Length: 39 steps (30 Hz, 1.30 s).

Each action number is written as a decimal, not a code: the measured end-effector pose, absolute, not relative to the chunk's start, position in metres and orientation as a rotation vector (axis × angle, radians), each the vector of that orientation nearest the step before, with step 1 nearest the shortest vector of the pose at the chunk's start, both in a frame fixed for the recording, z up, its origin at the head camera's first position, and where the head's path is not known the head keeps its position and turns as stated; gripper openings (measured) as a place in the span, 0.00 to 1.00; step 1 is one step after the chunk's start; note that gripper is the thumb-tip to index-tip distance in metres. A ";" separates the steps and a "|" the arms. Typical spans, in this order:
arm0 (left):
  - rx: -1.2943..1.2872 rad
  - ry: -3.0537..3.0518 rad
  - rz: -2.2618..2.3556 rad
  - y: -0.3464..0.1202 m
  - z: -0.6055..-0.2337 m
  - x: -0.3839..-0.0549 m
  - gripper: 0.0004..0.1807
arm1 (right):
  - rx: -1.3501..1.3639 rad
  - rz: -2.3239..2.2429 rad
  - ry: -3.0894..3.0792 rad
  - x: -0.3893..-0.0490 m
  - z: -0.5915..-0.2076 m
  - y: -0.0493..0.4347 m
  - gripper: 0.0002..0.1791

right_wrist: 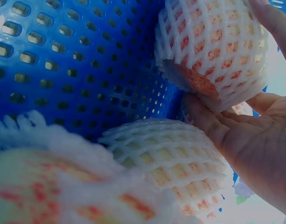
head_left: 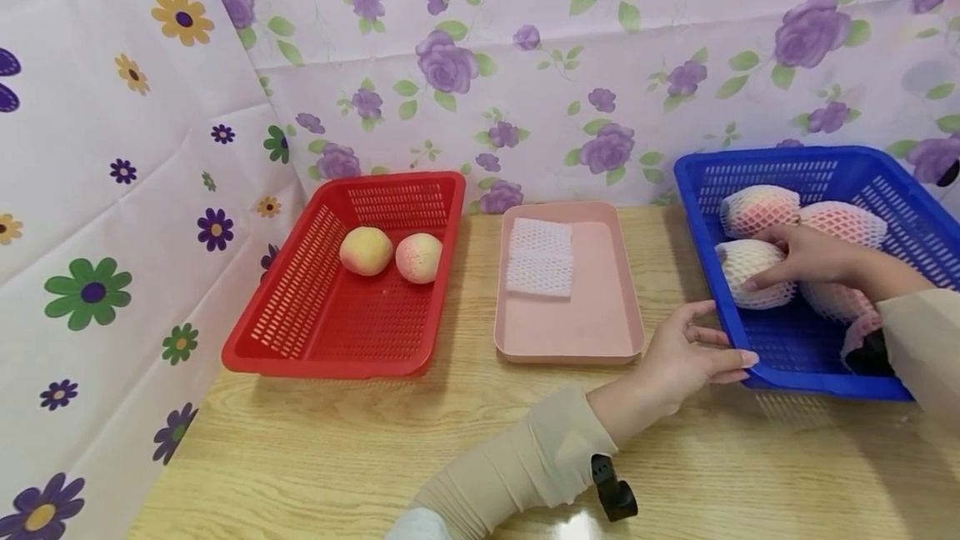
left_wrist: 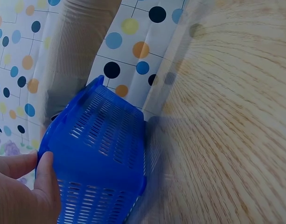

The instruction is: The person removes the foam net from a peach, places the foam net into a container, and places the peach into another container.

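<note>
In the blue basket (head_left: 757, 369), several peaches wear white foam net sleeves. My right hand (head_left: 813, 255) grips one netted peach (head_left: 757, 286) near the basket's left wall; in the right wrist view its fingers and thumb curl round the netting, and reddish skin shows at the sleeve's opening. Other netted peaches (head_left: 843, 223) lie close to this hand, one partly under the sleeve. My left hand (head_left: 686, 352) holds the basket's rim at the near left corner. The left wrist view has thumb and finger pinching that rim from the outside.
A pink tray (head_left: 600, 332) at mid-table holds flat white foam nets (head_left: 540, 261). To the left, a red basket (head_left: 337, 369) contains two bare peaches (head_left: 366, 251). Flowered cloth (head_left: 450, 123) hangs behind and left of the wooden table (head_left: 315, 448).
</note>
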<state>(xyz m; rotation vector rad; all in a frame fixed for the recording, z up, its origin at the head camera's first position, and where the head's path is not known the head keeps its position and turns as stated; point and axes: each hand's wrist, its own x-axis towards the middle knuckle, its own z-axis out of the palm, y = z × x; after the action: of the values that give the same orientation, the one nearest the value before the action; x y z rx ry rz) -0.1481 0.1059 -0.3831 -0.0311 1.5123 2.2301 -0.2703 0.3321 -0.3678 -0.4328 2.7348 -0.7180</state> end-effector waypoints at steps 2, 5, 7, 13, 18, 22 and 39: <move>-0.026 1.505 2.230 0.106 -0.383 -0.148 0.36 | -0.435 -0.723 2.732 -0.270 -0.368 0.334 0.36; -0.013 1.501 2.228 0.106 -0.383 -0.148 0.36 | -0.444 -0.731 2.734 -0.271 -0.366 0.334 0.36; -0.005 1.501 2.229 0.106 -0.382 -0.148 0.36 | -0.447 -0.731 2.738 -0.271 -0.364 0.334 0.36; -0.001 1.494 2.224 0.105 -0.382 -0.149 0.36 | -0.442 -0.732 2.737 -0.270 -0.360 0.332 0.39; 0.012 1.491 2.216 0.105 -0.382 -0.149 0.36 | -0.414 -0.757 2.744 -0.267 -0.357 0.334 0.42; 0.009 1.491 2.217 0.106 -0.382 -0.149 0.36 | -0.387 -0.791 2.772 -0.265 -0.356 0.337 0.42; -0.021 1.517 2.219 0.105 -0.383 -0.150 0.37 | -0.345 -0.830 2.827 -0.258 -0.336 0.338 0.41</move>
<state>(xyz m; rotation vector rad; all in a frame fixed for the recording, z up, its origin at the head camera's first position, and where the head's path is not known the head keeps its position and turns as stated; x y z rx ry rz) -0.1499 0.1052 -0.3832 -0.0210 1.5170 2.2190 -0.2582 0.3377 -0.3359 -0.3450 2.8265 -0.8304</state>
